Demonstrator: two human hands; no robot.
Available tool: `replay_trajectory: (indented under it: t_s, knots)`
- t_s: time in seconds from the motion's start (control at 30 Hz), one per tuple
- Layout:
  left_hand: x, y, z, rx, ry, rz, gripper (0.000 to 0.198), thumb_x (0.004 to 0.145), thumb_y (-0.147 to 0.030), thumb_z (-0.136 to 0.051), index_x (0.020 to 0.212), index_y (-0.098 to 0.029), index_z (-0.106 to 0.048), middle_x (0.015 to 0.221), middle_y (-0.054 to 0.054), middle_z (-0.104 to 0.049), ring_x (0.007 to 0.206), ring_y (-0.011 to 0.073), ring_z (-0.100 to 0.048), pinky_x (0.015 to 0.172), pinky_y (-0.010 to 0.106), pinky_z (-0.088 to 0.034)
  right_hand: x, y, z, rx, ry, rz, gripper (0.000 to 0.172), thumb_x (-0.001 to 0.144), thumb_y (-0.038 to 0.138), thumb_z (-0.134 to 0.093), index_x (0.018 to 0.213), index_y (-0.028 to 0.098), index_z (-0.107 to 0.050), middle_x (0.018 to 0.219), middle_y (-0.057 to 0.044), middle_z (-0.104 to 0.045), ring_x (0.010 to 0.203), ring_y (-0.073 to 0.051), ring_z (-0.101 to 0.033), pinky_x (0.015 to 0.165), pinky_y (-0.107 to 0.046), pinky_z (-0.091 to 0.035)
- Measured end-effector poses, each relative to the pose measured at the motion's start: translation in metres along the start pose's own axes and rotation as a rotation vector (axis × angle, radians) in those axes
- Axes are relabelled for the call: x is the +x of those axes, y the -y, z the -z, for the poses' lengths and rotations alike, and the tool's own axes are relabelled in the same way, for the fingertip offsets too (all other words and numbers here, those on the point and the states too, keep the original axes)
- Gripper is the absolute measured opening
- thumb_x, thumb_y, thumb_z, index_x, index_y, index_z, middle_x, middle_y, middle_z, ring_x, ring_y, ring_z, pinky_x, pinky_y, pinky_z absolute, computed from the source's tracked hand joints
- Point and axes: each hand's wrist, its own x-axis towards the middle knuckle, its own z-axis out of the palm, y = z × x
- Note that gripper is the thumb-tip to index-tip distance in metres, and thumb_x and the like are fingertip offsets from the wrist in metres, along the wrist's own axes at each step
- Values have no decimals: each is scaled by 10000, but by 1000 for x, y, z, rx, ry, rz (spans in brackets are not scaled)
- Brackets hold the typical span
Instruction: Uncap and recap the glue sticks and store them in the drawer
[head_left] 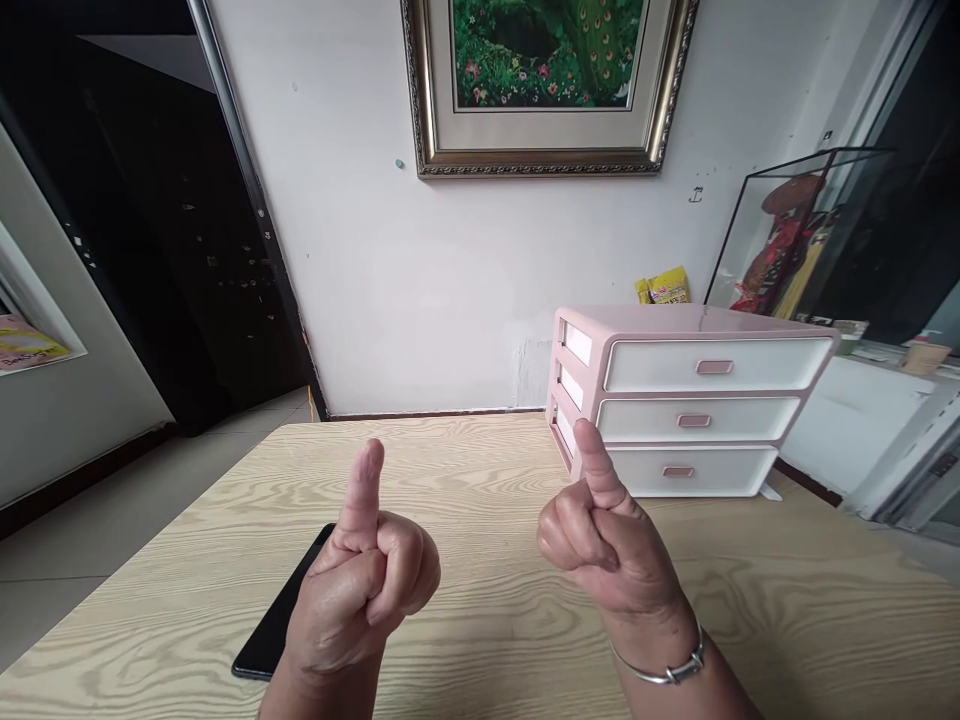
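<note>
Left hand [367, 590] and right hand [607, 545] curl empty, thumbs raised as if signalling — seemingly clear of the black smartphone [274, 620] lying flat and the pink-and-white plastic three-drawer organiser [694, 400] on the pale wooden surface [510, 650].

I see a gilt-framed peacock picture [544, 70] on a white wall [420, 280], with a dark doorway [180, 240] left of it and a glass display case [799, 235] right of it.

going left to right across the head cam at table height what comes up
black smartphone → left hand → pink-and-white three-drawer unit → white cabinet
</note>
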Motion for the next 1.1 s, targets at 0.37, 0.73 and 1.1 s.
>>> replay_trajectory:
  t_s: [0.37, 0.73, 1.1]
  knots:
    - [4, 1, 9, -11, -81, 49, 846, 878, -51, -447, 1562, -465, -173, 485, -102, -267, 405, 83, -117, 405, 160, -200, 6, 4, 6, -12, -106, 8, 734, 859, 111, -554, 1449, 530, -431, 468, 104, -208, 460, -104, -125, 449, -214, -190]
    - [2, 1, 11, -4, -81, 52, 840, 878, -49, -451, 1559, -468, -190, 487, -100, -277, 414, 87, -130, 411, 168, -209, 5, 5, 6, -65, -153, -7, 783, 843, 140, -571, 1497, 512, -357, 458, 113, -220, 454, -105, -122, 447, -221, -196]
    - [2, 3, 14, 10, -67, 72, 818, 908, -74, -458, 1557, -481, -170, 486, -102, -269, 421, 87, -138, 413, 156, -211, 6, 4, 9, -66, -153, -5, 779, 847, 137, -562, 1503, 501, -354, 463, 112, -224, 463, -107, -127, 455, -226, -190]
